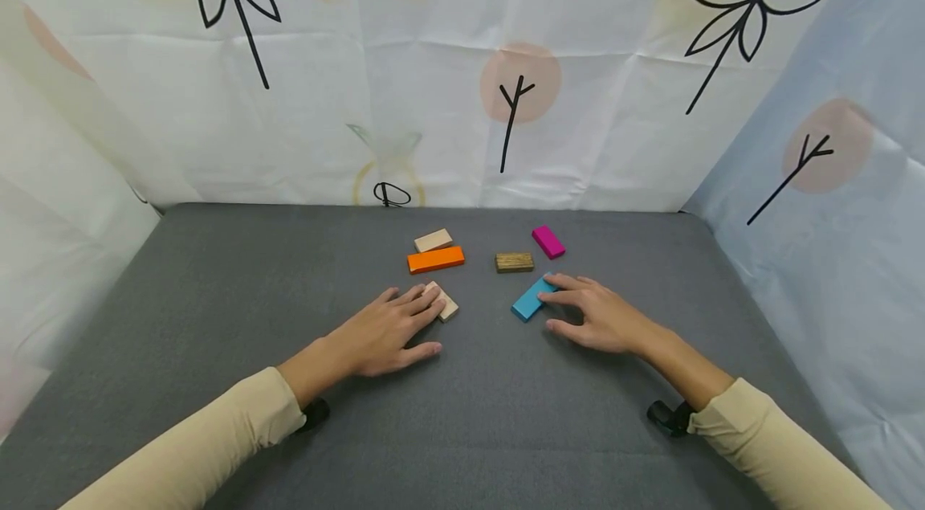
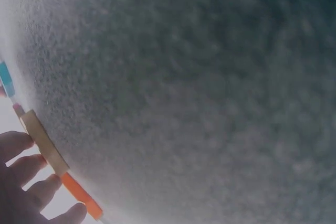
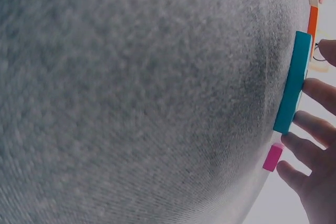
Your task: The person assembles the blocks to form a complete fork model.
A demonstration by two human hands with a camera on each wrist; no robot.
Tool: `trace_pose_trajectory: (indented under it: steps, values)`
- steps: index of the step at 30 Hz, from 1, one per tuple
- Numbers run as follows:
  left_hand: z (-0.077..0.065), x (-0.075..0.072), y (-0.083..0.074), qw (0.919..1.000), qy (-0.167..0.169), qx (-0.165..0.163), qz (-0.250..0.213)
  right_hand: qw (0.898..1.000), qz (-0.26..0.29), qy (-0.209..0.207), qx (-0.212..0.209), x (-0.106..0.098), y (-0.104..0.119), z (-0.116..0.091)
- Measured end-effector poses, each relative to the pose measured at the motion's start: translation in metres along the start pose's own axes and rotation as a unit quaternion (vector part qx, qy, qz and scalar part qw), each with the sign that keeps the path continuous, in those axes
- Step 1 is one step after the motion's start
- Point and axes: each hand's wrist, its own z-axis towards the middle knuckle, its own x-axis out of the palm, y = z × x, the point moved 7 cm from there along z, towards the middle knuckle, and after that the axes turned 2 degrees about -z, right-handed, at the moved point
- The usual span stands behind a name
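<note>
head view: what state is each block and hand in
Orange block, lying flat, untouched
Far pale block, lying flat, untouched
Brown block, lying flat, untouched
Pink block, lying flat, untouched
Near pale block, lying flat, partly covered
Blue block, lying flat, partly covered
Left hand, fingers spread over near pale block
Right hand, fingertips at blue block

Most of the frame is filled by the blurred grey surface (image 2: 194, 98), its edge curving down the left side against bright white. In the lower left corner the left hand (image 2: 22, 195) reaches in with its fingers spread, the upper fingertips against a pale wooden block (image 2: 46, 142) and the lowest overlapping, in this view, an orange block (image 2: 80, 192) that shows just past the wooden one's lower end. Above, a small pink patch (image 2: 17, 109) peeks out, and a blue block (image 2: 6, 78) is cut by the left border.
</note>
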Motion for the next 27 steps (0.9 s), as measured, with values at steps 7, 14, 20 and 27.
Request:
trace_pose_trajectory:
  steps: [7, 14, 20, 27]
  values:
    - [0.005, 0.002, -0.011, 0.9993, 0.021, 0.022, -0.021, 1.000, 0.009, -0.003, -0.012, 0.002, 0.005, 0.002]
    - [0.010, 0.004, -0.027, 0.9965, 0.036, 0.066, -0.038, 1.000, 0.019, 0.000, -0.022, 0.005, 0.011, 0.007]
    - [0.012, 0.004, -0.040, 0.9933, 0.042, 0.099, -0.042, 0.999, 0.029, -0.003, -0.038, 0.007, 0.015, 0.010]
    - [0.014, 0.008, -0.051, 0.9907, 0.059, 0.114, -0.043, 0.998, 0.038, 0.001, -0.040, 0.009, 0.017, 0.013]
